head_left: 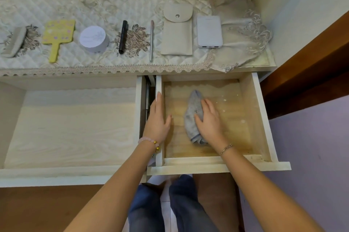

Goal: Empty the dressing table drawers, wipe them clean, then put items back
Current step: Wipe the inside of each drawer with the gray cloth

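Grey cloth [193, 113] lengthwise front-to-back in right drawer [253, 111], right hand [209, 120] pressing

Grey cloth [193, 111] under my right hand [209, 120]: soft, nappy, matt. Right drawer [255, 118]: floor pale wood grain, slight sheen; walls white, matt. Behind drawer: quilted cover [94, 5], satiny, lace edge; power bank [209, 30], smooth white plastic; pouch [177, 37], matt, metal snap.

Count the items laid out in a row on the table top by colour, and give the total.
White: 2, the round jar and the power bank
Beige: 2, the snap pouch and the small case
Yellow: 1, the hand mirror
Black: 1, the tube
Silver: 1, the thin stick
Total: 7
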The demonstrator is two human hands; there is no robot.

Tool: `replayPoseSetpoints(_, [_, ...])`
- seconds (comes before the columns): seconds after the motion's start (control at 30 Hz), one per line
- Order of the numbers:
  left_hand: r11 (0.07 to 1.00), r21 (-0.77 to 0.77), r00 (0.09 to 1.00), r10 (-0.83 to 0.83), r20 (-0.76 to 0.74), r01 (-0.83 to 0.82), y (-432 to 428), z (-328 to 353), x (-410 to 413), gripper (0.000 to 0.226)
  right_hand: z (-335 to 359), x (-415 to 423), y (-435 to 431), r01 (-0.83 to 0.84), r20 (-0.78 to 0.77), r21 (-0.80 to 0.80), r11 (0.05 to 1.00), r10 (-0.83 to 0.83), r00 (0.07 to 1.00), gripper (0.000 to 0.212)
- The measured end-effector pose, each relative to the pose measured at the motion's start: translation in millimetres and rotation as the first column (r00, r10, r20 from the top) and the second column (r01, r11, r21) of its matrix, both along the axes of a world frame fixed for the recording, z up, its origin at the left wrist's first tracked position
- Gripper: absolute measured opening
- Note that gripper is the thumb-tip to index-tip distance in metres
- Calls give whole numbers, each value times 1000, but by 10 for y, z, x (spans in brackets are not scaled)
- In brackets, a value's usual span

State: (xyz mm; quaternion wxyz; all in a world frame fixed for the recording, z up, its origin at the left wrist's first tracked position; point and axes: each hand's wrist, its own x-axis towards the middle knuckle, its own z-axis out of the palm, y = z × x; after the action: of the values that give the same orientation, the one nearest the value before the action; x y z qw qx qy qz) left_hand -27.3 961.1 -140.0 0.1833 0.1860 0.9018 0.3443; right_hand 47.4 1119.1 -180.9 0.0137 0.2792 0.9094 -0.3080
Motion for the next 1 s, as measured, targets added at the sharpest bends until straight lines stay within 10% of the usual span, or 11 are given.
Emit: replayPoseSetpoints(1.0, [993,113,999,24,-40,-20,-68,-212,-2,67,-324,-840,-409,-344,17,343,874,360,933,55])
